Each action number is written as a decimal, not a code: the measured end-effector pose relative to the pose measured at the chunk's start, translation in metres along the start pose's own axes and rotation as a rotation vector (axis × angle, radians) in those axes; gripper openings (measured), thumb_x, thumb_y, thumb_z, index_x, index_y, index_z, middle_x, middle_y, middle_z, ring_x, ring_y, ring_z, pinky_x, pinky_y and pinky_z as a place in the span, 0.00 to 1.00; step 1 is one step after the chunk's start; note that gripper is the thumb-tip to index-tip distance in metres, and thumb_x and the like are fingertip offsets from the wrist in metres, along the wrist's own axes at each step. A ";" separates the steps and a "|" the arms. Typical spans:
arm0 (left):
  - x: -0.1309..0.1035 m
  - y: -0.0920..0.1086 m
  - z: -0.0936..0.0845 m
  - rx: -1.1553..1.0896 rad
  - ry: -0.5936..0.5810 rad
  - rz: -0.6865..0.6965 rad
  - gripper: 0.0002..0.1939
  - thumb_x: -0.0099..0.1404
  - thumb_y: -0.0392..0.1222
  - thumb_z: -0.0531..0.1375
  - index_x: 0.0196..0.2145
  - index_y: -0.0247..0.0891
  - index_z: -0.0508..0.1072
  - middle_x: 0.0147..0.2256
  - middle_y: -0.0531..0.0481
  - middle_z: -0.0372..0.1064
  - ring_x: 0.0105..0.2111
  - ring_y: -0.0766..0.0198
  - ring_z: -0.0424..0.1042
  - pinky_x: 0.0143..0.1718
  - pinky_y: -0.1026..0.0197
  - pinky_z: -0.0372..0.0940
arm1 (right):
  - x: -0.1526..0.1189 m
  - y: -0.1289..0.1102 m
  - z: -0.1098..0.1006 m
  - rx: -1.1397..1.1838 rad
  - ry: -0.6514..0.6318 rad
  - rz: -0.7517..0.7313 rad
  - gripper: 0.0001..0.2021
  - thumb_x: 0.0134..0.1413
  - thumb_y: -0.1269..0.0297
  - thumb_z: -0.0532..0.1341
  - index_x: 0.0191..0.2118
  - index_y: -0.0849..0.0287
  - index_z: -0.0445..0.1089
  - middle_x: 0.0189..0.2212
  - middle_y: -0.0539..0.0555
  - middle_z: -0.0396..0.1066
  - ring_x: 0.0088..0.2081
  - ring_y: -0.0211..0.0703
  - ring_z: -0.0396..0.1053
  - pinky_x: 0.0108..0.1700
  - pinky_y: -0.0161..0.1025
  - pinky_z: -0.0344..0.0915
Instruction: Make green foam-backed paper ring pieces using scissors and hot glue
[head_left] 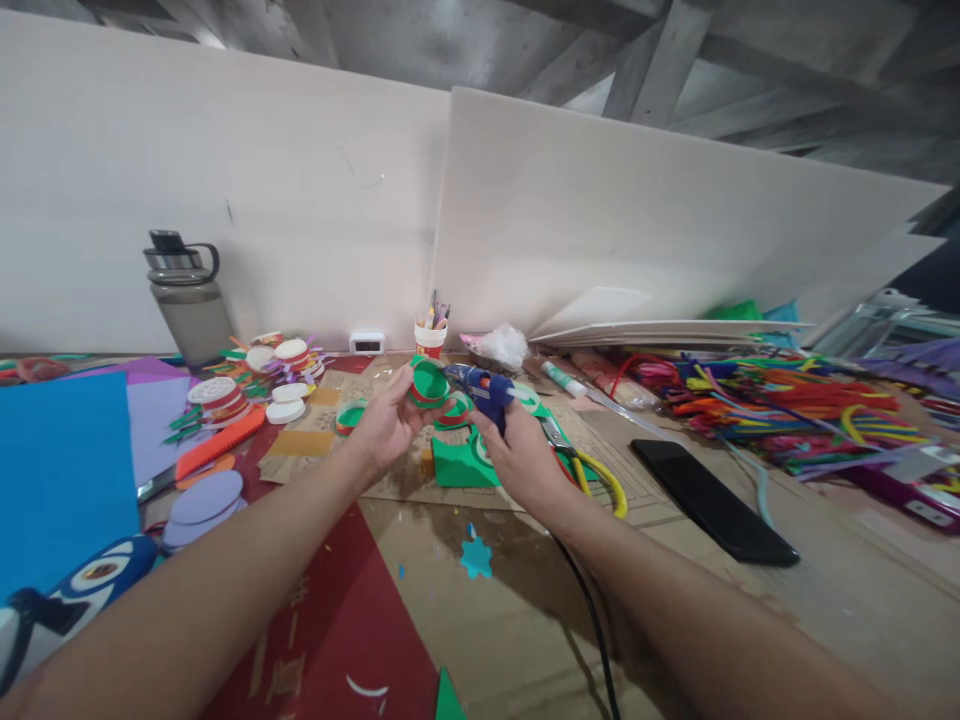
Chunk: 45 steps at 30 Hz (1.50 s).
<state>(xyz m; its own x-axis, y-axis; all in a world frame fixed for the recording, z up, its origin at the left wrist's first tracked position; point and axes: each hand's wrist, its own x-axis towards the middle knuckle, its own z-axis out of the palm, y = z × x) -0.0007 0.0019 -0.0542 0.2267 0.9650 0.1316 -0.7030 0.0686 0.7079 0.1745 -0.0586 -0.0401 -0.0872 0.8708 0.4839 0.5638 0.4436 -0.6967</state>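
Observation:
My left hand [391,418] grips a small green cup-shaped piece with a red band [430,386], tilted so that its round green face turns toward me. In my right hand [526,455] is a blue hot glue gun [487,392], its nozzle pointing left at the rim of the green piece. Whether nozzle and rim touch, I cannot tell. Two similar green-and-red ring pieces [350,416] lie behind my hands. A green sheet [459,462] rests under the glue gun, and yellow-handled scissors [600,480] lie beside my right wrist.
A grey bottle [187,305] stands at the back left, near a blue sheet [64,470] and an orange utility knife [221,443]. On the right are a black phone [712,500] and piled pipe cleaners [802,405]. The glue gun's black cord [596,610] runs toward me.

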 end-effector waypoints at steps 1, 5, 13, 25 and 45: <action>-0.001 -0.001 0.000 0.003 0.001 0.002 0.09 0.65 0.45 0.60 0.39 0.38 0.72 0.35 0.48 0.76 0.36 0.59 0.77 0.47 0.47 0.72 | 0.000 0.000 0.000 -0.003 -0.002 0.006 0.17 0.61 0.60 0.53 0.52 0.60 0.65 0.48 0.63 0.72 0.49 0.52 0.69 0.52 0.46 0.63; -0.003 -0.003 0.002 0.004 -0.012 -0.013 0.08 0.64 0.45 0.61 0.38 0.38 0.72 0.34 0.49 0.76 0.37 0.59 0.77 0.47 0.50 0.72 | -0.001 0.000 0.001 0.008 0.004 -0.009 0.19 0.62 0.60 0.53 0.55 0.62 0.64 0.49 0.64 0.71 0.50 0.52 0.69 0.53 0.46 0.63; -0.002 -0.009 -0.003 0.037 -0.041 -0.066 0.12 0.64 0.48 0.62 0.41 0.38 0.75 0.35 0.46 0.78 0.39 0.55 0.78 0.46 0.50 0.72 | -0.003 -0.002 0.001 0.020 -0.007 -0.037 0.17 0.63 0.57 0.52 0.52 0.60 0.66 0.48 0.61 0.72 0.47 0.51 0.70 0.51 0.46 0.65; -0.007 -0.007 0.003 -0.013 -0.028 -0.122 0.13 0.69 0.44 0.57 0.44 0.34 0.74 0.34 0.46 0.79 0.33 0.60 0.79 0.42 0.56 0.74 | -0.004 -0.002 0.002 -0.011 0.040 -0.139 0.16 0.61 0.61 0.54 0.52 0.61 0.66 0.40 0.60 0.74 0.39 0.49 0.71 0.43 0.44 0.67; -0.006 -0.010 -0.003 0.009 -0.085 0.011 0.09 0.66 0.43 0.60 0.41 0.35 0.74 0.36 0.47 0.78 0.39 0.59 0.78 0.49 0.52 0.71 | -0.006 -0.001 0.004 -0.046 0.054 -0.071 0.16 0.61 0.59 0.54 0.50 0.62 0.66 0.39 0.60 0.74 0.37 0.48 0.71 0.40 0.43 0.68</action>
<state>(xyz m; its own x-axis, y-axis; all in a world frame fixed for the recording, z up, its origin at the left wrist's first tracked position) 0.0034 -0.0037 -0.0643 0.2758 0.9407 0.1974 -0.6998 0.0558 0.7121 0.1711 -0.0638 -0.0440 -0.0853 0.8241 0.5600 0.5950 0.4929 -0.6348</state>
